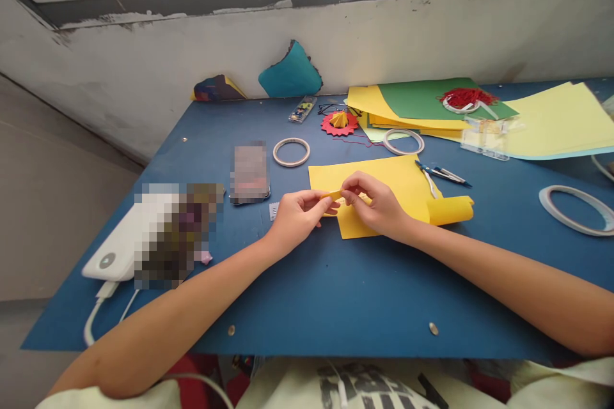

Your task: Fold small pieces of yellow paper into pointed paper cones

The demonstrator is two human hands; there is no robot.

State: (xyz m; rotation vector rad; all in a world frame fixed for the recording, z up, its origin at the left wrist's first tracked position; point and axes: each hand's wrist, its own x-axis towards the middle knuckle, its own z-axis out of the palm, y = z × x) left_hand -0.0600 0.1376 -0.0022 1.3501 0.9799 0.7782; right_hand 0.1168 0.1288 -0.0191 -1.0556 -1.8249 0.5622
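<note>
Between my two hands is a small folded strip of yellow paper (332,195). My left hand (300,214) pinches its left end between thumb and fingers. The right end sits in the fingertips of my right hand (374,201). Below my right hand lies a larger sheet of yellow paper (369,169) on the blue table, its right side curled into a roll (451,211). A drawing compass (444,172) rests at that sheet's upper right. Just beside it is a thin white tool (428,182), partly lying on the yellow paper.
On the blue table (326,307) lie tape rolls (291,152), (403,141), (578,209), a red paper rosette (339,123) and a blurred phone (249,172). A white power bank (139,230) with a cable is at left. Coloured sheets (422,99) and red thread (465,98) lie at the back.
</note>
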